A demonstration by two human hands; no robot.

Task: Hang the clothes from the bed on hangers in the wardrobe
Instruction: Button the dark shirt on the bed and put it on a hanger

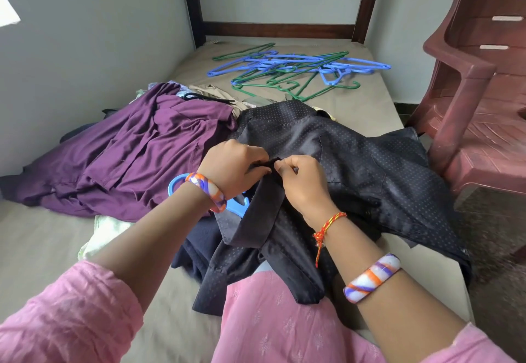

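A dark dotted shirt (355, 157) lies spread on the bed (37, 237) in front of me. My left hand (233, 166) and my right hand (301, 183) meet at its collar and both pinch the fabric there. A blue hanger (178, 183) sits inside the shirt, its hook sticking out under my left wrist. A purple garment (136, 149) lies crumpled to the left. A pale green cloth (105, 234) and a dark navy garment (199, 246) lie under the shirt. The wardrobe is out of view.
Several blue and green hangers (296, 69) are piled at the far end of the bed, below the dark wooden headboard (279, 29). A stack of maroon plastic chairs (478, 92) stands close on the right. A beige garment (216, 92) lies behind the purple one.
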